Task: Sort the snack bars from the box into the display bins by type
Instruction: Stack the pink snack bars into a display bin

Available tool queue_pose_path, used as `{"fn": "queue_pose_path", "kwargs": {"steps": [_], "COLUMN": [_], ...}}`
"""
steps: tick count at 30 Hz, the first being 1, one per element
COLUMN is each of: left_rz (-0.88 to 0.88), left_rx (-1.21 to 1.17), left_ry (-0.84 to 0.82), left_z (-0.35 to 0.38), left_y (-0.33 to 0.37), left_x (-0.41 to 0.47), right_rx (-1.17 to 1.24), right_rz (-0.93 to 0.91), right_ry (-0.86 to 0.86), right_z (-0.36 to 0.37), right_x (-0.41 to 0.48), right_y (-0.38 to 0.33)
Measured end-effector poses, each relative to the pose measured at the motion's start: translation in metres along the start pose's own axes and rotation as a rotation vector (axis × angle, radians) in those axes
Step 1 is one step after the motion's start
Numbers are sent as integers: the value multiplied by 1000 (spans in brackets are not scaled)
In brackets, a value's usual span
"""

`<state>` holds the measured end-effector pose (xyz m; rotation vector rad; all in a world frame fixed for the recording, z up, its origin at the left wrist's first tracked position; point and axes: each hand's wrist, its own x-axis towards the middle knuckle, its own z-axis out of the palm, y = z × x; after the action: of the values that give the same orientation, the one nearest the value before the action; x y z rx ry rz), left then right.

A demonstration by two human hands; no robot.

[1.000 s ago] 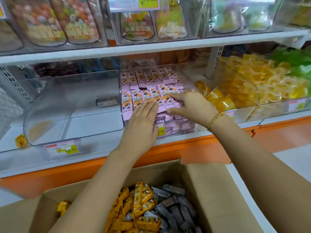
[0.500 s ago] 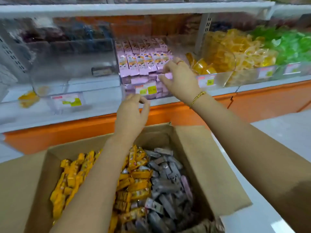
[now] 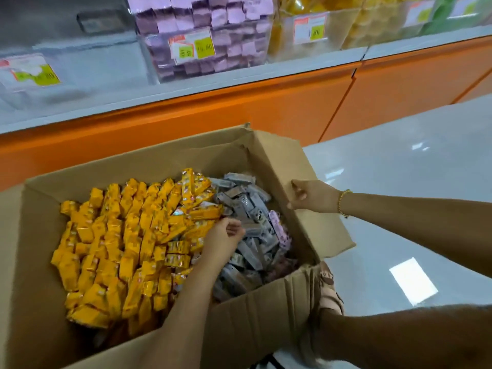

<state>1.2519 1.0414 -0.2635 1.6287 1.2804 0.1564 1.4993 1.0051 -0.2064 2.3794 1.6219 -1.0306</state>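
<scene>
Head view: the left hand (image 3: 226,235) is down inside the cardboard box (image 3: 253,328), right on the seam between the two kinds of bar. The yellow bars (image 3: 114,249) lie to its left, packed on edge in rough rows that run away from the person. The grey-lilac bars (image 3: 247,209) lie just to its right and beyond, jumbled with their long axes pointing every way. The fingers are curled down among the wrappers, and it cannot be told whether they hold a bar. The right hand (image 3: 311,195) is loosely curled against the right flap (image 3: 319,235), gripping or only touching it, so the left hand is nearer to both kinds. On the shelf beyond the box, the lilac bin (image 3: 207,35) is stacked with lilac packs, and beside it stands a bin of yellow sweets (image 3: 306,27).
</scene>
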Motion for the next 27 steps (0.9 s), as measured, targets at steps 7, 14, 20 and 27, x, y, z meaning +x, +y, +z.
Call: {"fn": "queue_pose_path", "kwargs": {"steps": [7, 14, 20, 27], "left_rz": [-237, -325, -352, -244], "left_rx": [-101, -53, 4, 216], "left_ry": [-252, -354, -347, -722], "left_z": [73, 107, 113, 97], "left_y": [13, 33, 33, 27], "left_x": [69, 106, 106, 91], "right_rx": [569, 322, 527, 516], "right_rz": [15, 10, 28, -8], "right_ry": [-268, -134, -10, -14], "right_z": [7, 16, 14, 11], "right_x": [30, 42, 24, 26], "right_y": [-1, -2, 23, 23]}}
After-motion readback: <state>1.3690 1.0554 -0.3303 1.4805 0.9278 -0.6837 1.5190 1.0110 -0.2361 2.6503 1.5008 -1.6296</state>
